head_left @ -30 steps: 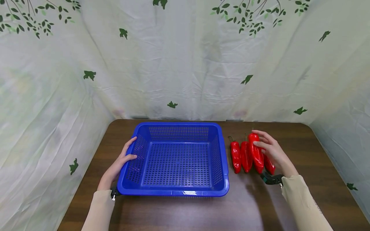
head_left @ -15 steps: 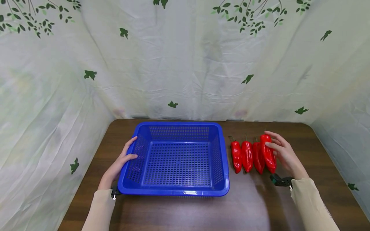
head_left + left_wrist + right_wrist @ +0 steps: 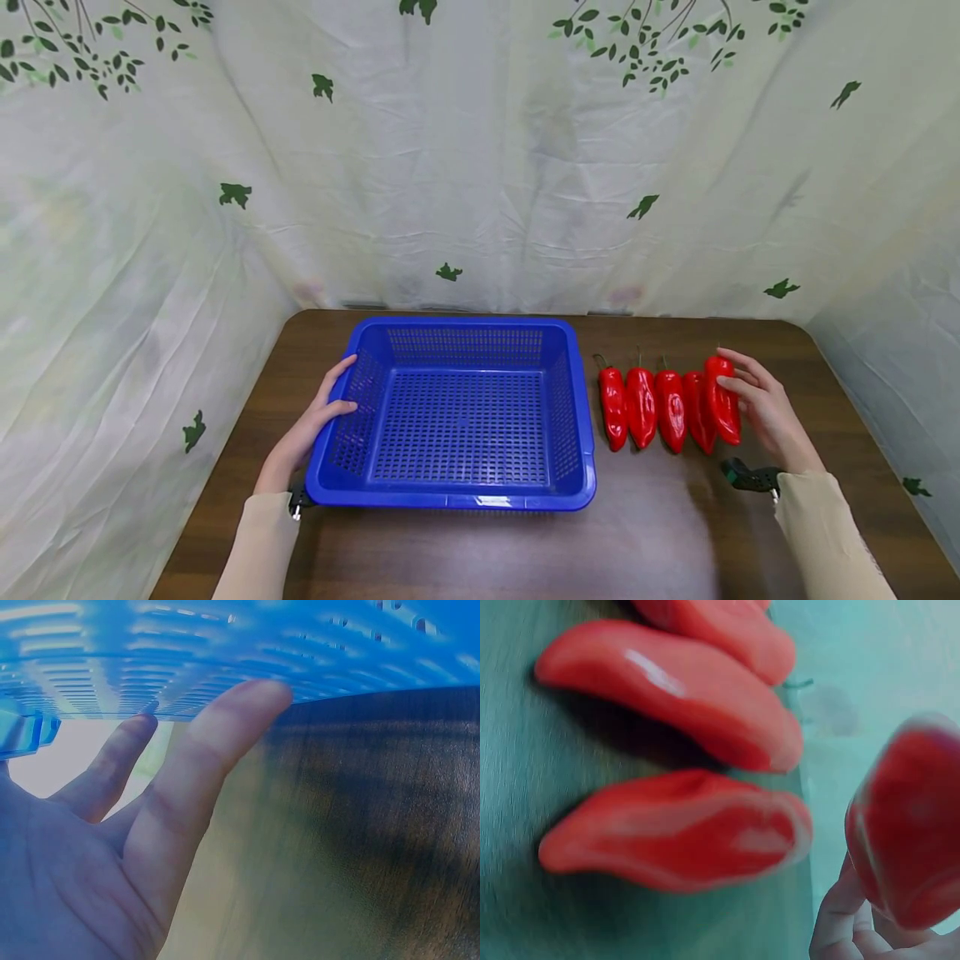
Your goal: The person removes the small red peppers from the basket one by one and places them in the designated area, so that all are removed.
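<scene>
My right hand [image 3: 765, 408] pinches a red chili pepper [image 3: 722, 402] between thumb and fingers, above the table at the right end of a row. In the right wrist view the held pepper [image 3: 911, 825] is blurred, apart from those on the wood. Several more red chili peppers [image 3: 641, 408] lie side by side, stems away from me, between the basket and my right hand. My left hand [image 3: 311, 429] rests on the left rim of the blue plastic basket [image 3: 450, 500]. In the left wrist view its thumb and one finger are extended against the slotted blue side; other fingers are hidden.
The brown wooden table [image 3: 480, 550] carries the basket at its middle and the peppers to the right. A pale curtain [image 3: 480, 167] with leaf prints hangs behind the table and along both sides.
My right hand has moved right with the pepper it holds, passing over the row. Peppers it had covered now show. My left hand and the basket stay where they were.
</scene>
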Available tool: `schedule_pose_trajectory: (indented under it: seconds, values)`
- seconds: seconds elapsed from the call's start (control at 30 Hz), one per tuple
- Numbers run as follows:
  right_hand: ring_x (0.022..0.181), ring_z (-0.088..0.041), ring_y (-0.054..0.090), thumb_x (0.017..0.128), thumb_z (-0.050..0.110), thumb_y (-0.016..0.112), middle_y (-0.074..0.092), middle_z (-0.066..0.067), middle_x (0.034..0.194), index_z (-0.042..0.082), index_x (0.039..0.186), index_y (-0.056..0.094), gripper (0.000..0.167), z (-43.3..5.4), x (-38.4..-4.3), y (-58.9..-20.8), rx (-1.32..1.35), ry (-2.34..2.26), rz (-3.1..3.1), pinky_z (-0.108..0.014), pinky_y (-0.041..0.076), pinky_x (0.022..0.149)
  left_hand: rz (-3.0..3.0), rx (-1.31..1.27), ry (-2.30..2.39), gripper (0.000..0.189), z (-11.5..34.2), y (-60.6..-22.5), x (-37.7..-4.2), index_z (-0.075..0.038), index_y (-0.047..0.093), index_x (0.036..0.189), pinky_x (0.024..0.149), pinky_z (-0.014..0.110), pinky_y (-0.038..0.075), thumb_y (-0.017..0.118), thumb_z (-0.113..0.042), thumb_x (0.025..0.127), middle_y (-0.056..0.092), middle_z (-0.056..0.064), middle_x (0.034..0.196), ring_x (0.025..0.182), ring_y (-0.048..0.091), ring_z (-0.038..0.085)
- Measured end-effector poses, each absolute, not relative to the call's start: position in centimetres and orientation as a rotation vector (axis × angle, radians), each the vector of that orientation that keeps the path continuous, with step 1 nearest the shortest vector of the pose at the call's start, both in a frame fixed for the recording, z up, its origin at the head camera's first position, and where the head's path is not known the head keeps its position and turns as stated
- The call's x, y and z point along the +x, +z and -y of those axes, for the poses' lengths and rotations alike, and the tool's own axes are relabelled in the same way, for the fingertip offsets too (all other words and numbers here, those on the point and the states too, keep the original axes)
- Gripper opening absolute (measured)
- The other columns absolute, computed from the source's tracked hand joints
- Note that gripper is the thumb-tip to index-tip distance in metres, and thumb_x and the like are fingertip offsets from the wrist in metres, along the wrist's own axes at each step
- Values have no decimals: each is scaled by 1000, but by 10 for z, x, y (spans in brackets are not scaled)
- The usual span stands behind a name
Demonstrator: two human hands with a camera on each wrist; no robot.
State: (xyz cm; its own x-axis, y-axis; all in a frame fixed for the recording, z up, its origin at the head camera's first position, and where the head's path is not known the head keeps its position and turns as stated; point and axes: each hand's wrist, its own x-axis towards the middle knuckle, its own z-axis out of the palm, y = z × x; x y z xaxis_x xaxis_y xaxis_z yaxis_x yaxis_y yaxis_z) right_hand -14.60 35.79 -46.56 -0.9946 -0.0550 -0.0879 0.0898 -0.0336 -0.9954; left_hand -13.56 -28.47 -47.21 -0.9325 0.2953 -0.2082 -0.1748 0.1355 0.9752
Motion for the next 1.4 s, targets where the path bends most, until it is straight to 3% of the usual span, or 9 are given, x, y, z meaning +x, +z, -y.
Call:
schedule_pose_trajectory:
  seconds: [0.7,0.8,1.0,1.2,1.4]
  values:
    - [89,1,56,99,17,51,51,17,108,24,138,46,40,-386,-146,-489,140,-1947,-2290,-19,50,73,-2065,134,1853,68,287,-476,-137,-39,8,151,88,51,43,43,-15,98,-1,18,153,129,21,51]
    - [90,3,54,100,21,50,47,9,116,21,143,41,44,-386,-148,-493,160,-1825,-2376,-20,50,74,-2064,137,1854,67,287,-475,-137,-39,7,151,88,52,43,42,-15,99,-1,18,153,129,20,51]
    - [93,-1,48,101,23,46,33,-26,137,12,147,34,49,-386,-149,-496,197,-1668,-2466,-22,50,74,-2062,132,1854,68,286,-473,-136,-37,6,152,89,54,42,43,-15,99,-1,18,153,130,20,50]
    - [102,-16,43,101,24,45,28,-32,142,7,147,30,52,-383,-152,-498,207,-1606,-2495,-22,48,73,-2061,129,1863,69,286,-473,-135,-36,6,152,88,52,42,43,-15,98,0,18,153,129,21,50]
    - [98,-12,45,100,22,46,32,-32,140,3,146,30,52,-379,-154,-499,198,-1581,-2527,-20,47,73,-2068,118,1854,68,286,-473,-136,-38,7,151,88,55,42,44,-16,98,0,18,153,129,21,51]
